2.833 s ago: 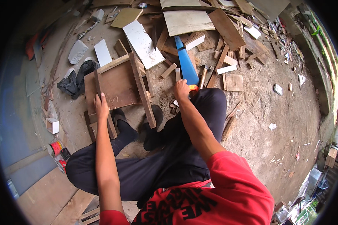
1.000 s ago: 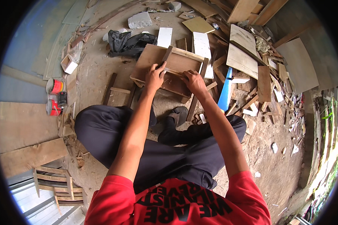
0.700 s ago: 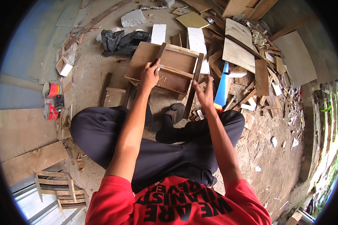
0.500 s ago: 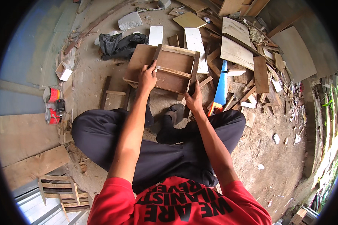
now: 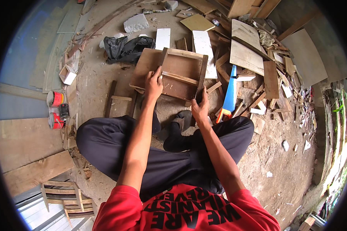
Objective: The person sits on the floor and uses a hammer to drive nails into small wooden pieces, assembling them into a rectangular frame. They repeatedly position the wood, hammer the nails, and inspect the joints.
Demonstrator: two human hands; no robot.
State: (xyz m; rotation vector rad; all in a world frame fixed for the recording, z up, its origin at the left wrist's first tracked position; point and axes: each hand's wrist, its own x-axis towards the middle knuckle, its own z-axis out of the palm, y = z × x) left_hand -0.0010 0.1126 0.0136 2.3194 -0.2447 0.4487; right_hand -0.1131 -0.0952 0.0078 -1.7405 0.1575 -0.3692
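Right hand (image 5: 200,108) has dropped from the frame's top rail to its near right corner; left hand (image 5: 154,82) stays on the left rail. The brown wooden frame (image 5: 181,73), upper centre, lies flat on the dirt, long axis running left-right, with a cross slat. Fingers of both hands curl around its edges.

- Two red tins (image 5: 56,109) with dark labels, round, stand at the left edge of the frame.
- A small open cardboard box (image 5: 68,74), pale and square, lies above them, upper left.

Both my arms reach forward over my crossed legs, the left nearly straight, the right bent slightly inward. My left hand (image 5: 154,82) lies palm down, fingers curled. My right hand (image 5: 200,107) is closed in a grip, thumb up.
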